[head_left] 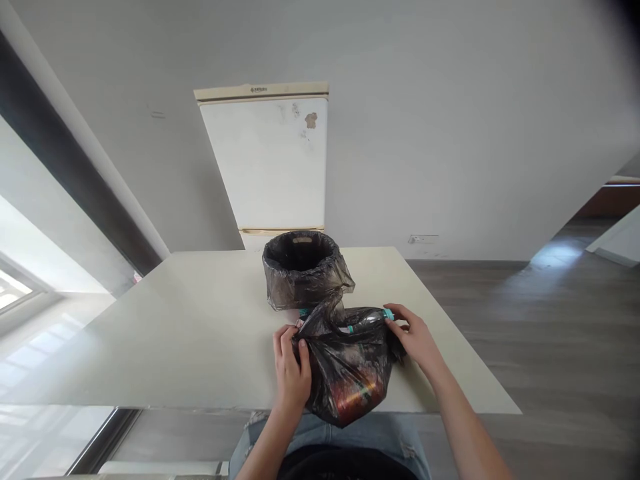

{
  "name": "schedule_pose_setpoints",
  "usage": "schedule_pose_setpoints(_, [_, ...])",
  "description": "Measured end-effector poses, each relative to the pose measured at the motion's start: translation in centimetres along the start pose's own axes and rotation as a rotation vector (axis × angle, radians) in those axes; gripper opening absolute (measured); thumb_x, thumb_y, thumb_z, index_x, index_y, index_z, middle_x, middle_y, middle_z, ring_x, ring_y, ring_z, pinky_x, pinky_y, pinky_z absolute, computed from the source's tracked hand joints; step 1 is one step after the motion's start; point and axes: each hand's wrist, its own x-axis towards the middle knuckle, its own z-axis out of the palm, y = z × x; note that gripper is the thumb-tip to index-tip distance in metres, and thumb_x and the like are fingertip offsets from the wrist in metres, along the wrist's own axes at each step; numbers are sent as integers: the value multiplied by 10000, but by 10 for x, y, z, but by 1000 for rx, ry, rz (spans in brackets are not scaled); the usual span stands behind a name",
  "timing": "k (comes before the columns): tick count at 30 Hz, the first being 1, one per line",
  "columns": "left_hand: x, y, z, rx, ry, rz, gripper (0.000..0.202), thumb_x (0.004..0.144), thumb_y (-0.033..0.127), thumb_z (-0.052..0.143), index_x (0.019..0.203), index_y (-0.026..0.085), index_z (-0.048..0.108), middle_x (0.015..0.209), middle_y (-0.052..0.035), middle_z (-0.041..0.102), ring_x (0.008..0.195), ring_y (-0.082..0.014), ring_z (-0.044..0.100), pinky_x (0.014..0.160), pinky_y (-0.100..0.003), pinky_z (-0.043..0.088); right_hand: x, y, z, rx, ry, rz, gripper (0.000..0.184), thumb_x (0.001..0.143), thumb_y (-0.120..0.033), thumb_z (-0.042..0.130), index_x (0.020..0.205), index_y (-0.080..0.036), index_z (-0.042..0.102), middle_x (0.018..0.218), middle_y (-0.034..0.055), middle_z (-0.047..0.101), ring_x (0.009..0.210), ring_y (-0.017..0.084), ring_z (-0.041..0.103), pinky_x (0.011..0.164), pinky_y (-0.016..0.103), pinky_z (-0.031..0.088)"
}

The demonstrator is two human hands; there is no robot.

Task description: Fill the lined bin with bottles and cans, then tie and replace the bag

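Observation:
A filled black plastic bag lies at the near edge of the table, thin enough to show a red and gold item inside. My left hand is closed on the bag's left side, fingers over its gathered plastic. At the bag's right, a clear bottle with a teal cap pokes out on its side. My right hand grips its cap end between thumb and fingers. Another teal piece shows beside the bottle, partly covered by plastic. Just behind stands a bin lined with a black bag, its opening facing up.
The pale table stretches far to the left, and its right edge runs close by my right forearm. A white refrigerator stands behind the table against the grey wall. Grey wood-look floor lies to the right.

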Motion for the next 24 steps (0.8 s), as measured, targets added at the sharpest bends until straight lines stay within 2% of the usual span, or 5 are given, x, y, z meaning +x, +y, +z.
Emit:
schedule_pose_setpoints(4, [1, -1, 2, 0, 1, -16, 196, 1060, 262, 449, 1224, 216, 546, 1213, -128, 561, 1157, -259, 585, 987, -420, 513, 0, -15, -9, 112, 109, -19, 439, 901, -565, 676, 1193, -241, 723, 1157, 97, 740, 1014, 269, 686, 902, 416, 543])
schedule_pose_setpoints(7, [2, -2, 3, -4, -15, -38, 173, 1054, 261, 445, 1188, 219, 547, 1180, -123, 568, 1133, -259, 594, 968, -417, 521, -3, -30, -13, 72, 198, -66, 447, 917, -577, 663, 1224, -257, 715, 1233, 99, 722, 1050, 273, 677, 903, 412, 537])
schedule_pose_setpoints(11, [2, -3, 3, -9, -36, -52, 156, 1052, 241, 432, 1157, 224, 546, 1143, -107, 579, 1100, -252, 594, 978, -424, 509, -10, -51, -17, -34, 264, -159, 423, 978, -560, 587, 1273, -277, 696, 1333, 105, 687, 1107, 286, 647, 812, 374, 539])
schedule_pose_setpoints(16, [2, -2, 3, -9, -49, -58, 135, 1050, 223, 433, 1119, 226, 550, 1109, -91, 590, 1056, -242, 596, 957, -411, 504, -20, -74, -20, -99, 275, -316, 374, 1042, -482, 497, 1326, -304, 663, 1396, 99, 644, 1231, 297, 613, 926, 406, 529])
schedule_pose_setpoints(24, [3, -2, 2, -21, -79, -86, 146, 1036, 197, 419, 1036, 231, 561, 1035, -76, 593, 983, -238, 606, 880, -382, 512, -24, -84, -25, -9, 316, -380, 335, 1062, -424, 480, 1323, -302, 652, 1424, 102, 621, 1335, 292, 567, 1029, 439, 515])
